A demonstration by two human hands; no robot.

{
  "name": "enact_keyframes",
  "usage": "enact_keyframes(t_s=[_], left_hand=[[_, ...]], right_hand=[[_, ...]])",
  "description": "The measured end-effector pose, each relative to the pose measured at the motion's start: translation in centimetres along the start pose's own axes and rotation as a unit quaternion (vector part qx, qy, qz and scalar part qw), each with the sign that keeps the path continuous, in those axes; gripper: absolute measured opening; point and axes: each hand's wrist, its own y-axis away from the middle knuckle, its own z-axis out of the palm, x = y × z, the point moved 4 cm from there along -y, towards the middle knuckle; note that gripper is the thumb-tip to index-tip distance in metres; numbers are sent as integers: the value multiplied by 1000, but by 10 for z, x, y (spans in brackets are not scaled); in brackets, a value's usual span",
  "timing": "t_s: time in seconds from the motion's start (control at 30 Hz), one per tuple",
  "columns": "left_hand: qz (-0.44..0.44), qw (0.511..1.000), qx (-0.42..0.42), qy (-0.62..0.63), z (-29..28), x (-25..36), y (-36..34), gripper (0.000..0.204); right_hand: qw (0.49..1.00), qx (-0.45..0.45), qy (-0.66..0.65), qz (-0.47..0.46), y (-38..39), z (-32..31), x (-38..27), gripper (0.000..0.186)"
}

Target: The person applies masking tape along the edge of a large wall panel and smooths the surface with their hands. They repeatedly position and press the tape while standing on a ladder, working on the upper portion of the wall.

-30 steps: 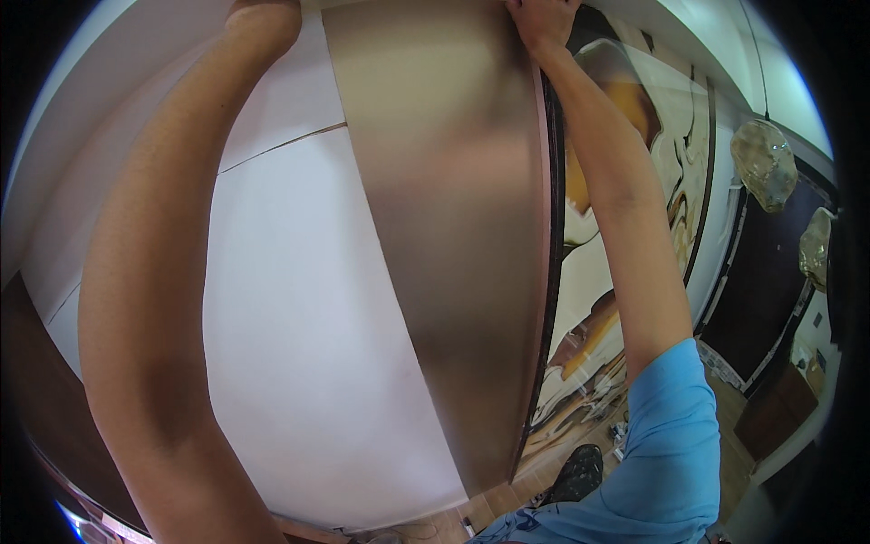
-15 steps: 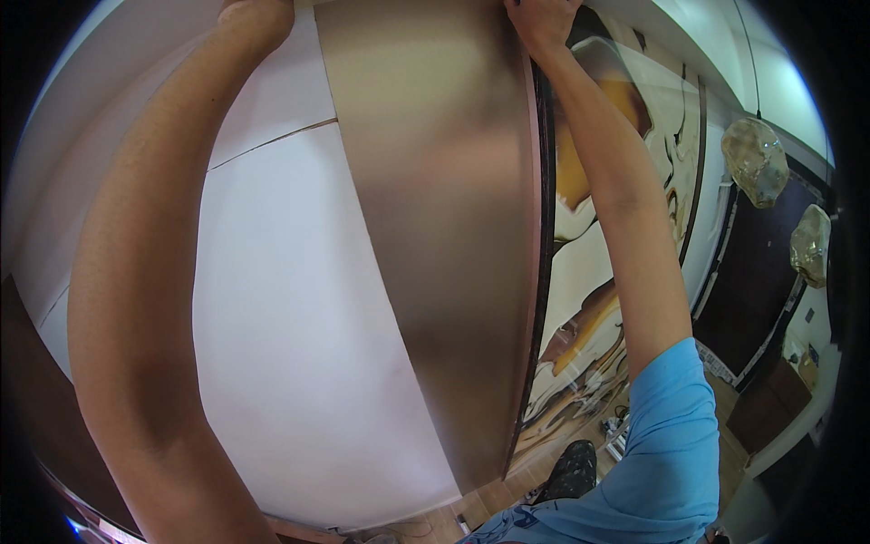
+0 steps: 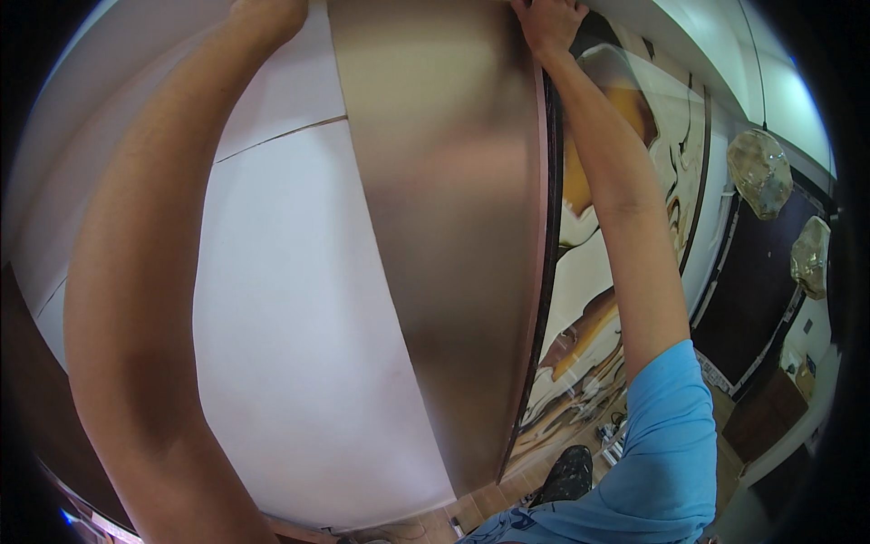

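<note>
Both my arms reach up along a wall. A tall bronze metallic panel (image 3: 444,218) stands between them, and white panels (image 3: 281,308) with a thin seam adjoin it on the left. My right hand (image 3: 551,25) lies at the top of the bronze panel's dark right edge (image 3: 549,218), its visible fingers apart, the tips partly cut off by the frame. At the top of the white panelling is my left hand (image 3: 272,16); its fingers are out of frame, so what they touch is hidden.
A glossy marbled panel (image 3: 580,317) in cream, amber and black stands right of the edge. Glass pendant lamps (image 3: 761,172) hang at the far right, before a dark door (image 3: 757,272). Below are a dark spattered shoe (image 3: 568,473) and small items on the wood floor (image 3: 489,500).
The view has shifted slightly, so the upper panels and lamps sit a little lower and further right. My right hand shows slightly more of its fingers; both arms stay raised.
</note>
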Motion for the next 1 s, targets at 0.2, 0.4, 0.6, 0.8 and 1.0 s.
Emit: enact_keyframes(t_s=[0.2,0.4,0.6,0.8,1.0], left_hand=[[-8,995,87,50,8,1,1,30],[-9,994,92,53,13,-1,-4,30],[12,993,108,41,10,0,2,29],[11,995,88,40,6,2,5,28],[2,996,82,30,3,4,8,29]], right_hand=[[999,32,-1,20,0,2,2,19],[998,17,27,47,-1,2,1,22],[998,-11,14,60,-1,-5,1,23],[999,15,9,35,0,-5,0,23],[1000,15,14,19,-2,1,1,21]])
